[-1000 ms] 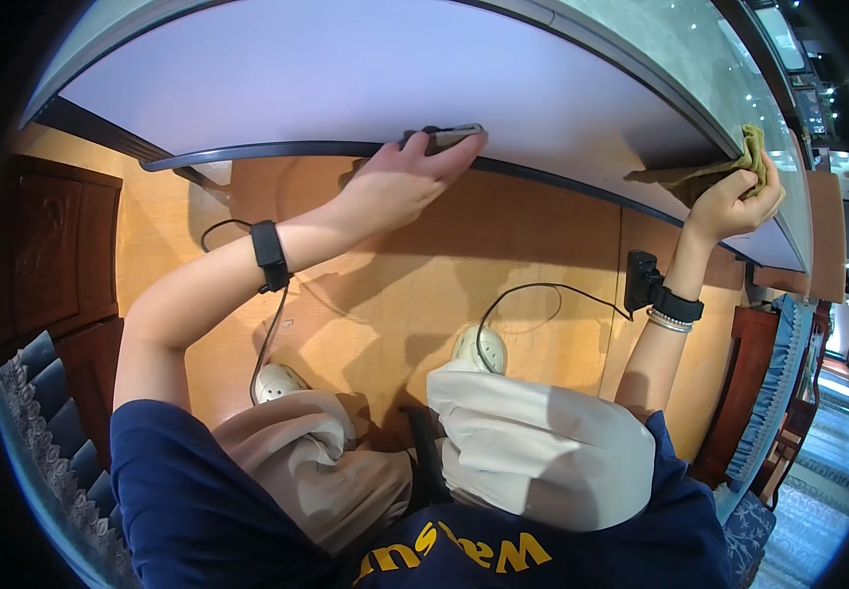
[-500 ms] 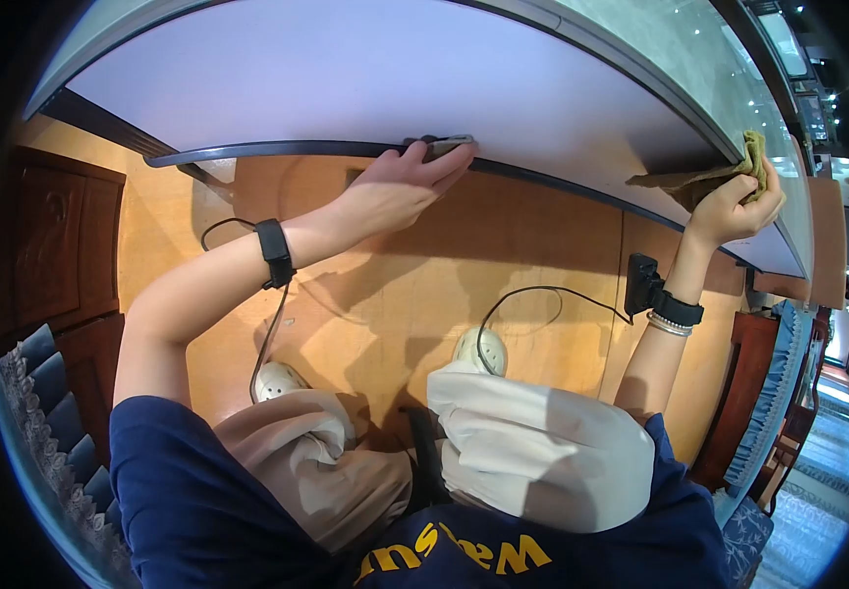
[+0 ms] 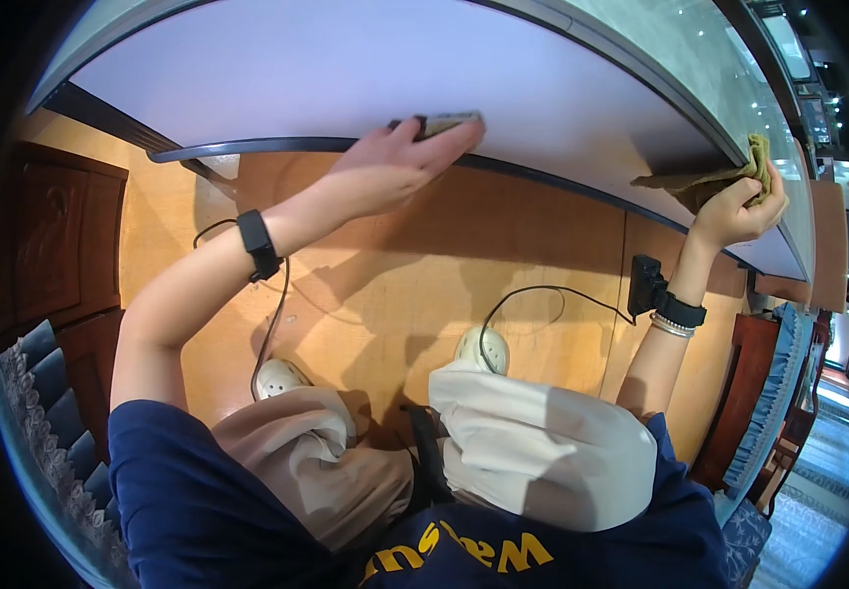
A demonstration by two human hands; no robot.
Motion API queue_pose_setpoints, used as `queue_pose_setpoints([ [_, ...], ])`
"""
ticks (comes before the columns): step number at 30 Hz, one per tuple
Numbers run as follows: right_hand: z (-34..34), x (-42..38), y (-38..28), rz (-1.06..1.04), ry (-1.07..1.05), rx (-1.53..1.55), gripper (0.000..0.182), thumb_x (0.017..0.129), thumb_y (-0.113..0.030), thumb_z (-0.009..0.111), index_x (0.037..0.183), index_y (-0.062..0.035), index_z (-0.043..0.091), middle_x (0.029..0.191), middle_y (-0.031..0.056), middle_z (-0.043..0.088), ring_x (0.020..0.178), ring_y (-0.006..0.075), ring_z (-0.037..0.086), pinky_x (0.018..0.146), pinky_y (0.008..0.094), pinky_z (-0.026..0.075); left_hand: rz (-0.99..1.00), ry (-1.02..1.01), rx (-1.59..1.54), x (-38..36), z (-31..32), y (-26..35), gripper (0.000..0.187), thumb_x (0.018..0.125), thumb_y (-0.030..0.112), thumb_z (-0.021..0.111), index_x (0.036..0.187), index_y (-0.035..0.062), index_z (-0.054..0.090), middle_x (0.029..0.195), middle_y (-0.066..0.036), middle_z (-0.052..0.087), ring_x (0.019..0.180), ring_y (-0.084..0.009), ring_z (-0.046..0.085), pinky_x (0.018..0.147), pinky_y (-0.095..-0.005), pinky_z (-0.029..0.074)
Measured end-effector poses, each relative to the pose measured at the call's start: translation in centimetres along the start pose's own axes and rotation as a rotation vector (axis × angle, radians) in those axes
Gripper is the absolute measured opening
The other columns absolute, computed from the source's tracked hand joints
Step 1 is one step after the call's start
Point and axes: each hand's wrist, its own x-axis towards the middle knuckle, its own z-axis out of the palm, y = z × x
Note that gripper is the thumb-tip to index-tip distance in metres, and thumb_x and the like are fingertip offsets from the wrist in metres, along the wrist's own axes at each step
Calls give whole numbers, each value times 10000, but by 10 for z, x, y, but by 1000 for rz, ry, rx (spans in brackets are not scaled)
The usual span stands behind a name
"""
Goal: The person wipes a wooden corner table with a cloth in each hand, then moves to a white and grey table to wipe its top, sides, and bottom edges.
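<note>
A large white board (image 3: 277, 74) with a dark edge strip (image 3: 247, 147) stretches across the top of the view. My left hand (image 3: 405, 162) is closed around a small grey-and-black block that looks like a board eraser (image 3: 449, 124), against the white surface just above the strip. Part of the block is hidden by my fingers. At the board's right end, my right hand (image 3: 743, 208) pinches a bunched olive-brown cloth (image 3: 704, 187) at the corner by the glass panel (image 3: 684, 59). One end of the cloth hangs leftward over the board.
Blue padded chairs with lace or ruffles stand at left (image 3: 56, 422) and right (image 3: 768, 402). A dark wooden cabinet (image 3: 51, 236) is at far left. Black cables (image 3: 542, 289) run from my wrist devices past my shoes (image 3: 483, 348) over the wooden floor (image 3: 532, 245).
My left hand with the block has moved a little up, from the edge strip onto the white surface. My right hand and the cloth have barely shifted.
</note>
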Motion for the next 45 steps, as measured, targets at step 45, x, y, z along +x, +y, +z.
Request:
queue_pose_setpoints([
  [45, 22, -84, -33, 143, -90, 91, 668, 919, -205, 489, 1427, 23, 121, 1459, 277, 152, 1352, 426, 178, 1096, 515, 191, 331, 800, 156, 38, -52, -53, 388, 696, 96, 595, 1075, 78, 679, 1096, -34, 668, 483, -99, 439, 447, -203, 362],
])
